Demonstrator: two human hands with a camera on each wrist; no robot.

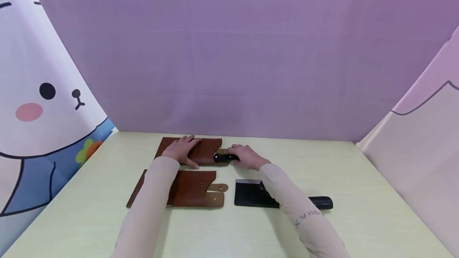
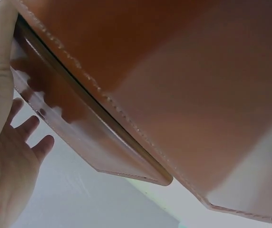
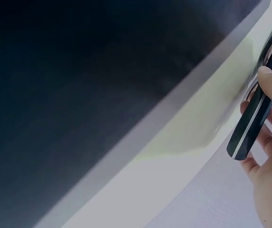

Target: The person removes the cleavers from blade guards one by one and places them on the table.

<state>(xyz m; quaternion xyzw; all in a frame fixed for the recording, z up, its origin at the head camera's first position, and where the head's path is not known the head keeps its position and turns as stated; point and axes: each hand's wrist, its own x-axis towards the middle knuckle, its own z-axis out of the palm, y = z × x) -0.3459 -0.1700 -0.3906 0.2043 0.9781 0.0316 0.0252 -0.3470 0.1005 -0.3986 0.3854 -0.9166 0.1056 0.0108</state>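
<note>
My left hand point(image 1: 183, 150) rests on the farther brown leather knife sheath point(image 1: 207, 150), fingers spread over it and thumb by its near edge. In the left wrist view, fingertips point(image 2: 43, 148) extend past that sheath point(image 2: 112, 147). At the sheath's right end, my right hand point(image 1: 250, 157) holds a knife by its black handle point(image 1: 223, 157). The right wrist view shows the thumb point(image 3: 271, 83) on one side of the handle point(image 3: 252, 126) and fingers on the other. The knife's blade is hidden, with the handle at the sheath's mouth.
A second brown sheath point(image 1: 192, 188) with snap straps lies nearer, partly under my left forearm. Right of it lies a cleaver with a dark blade point(image 1: 249, 194) and black textured handle point(image 1: 322, 202), crossed by my right sleeve. A purple cloth wall point(image 1: 229, 59) stands behind the table.
</note>
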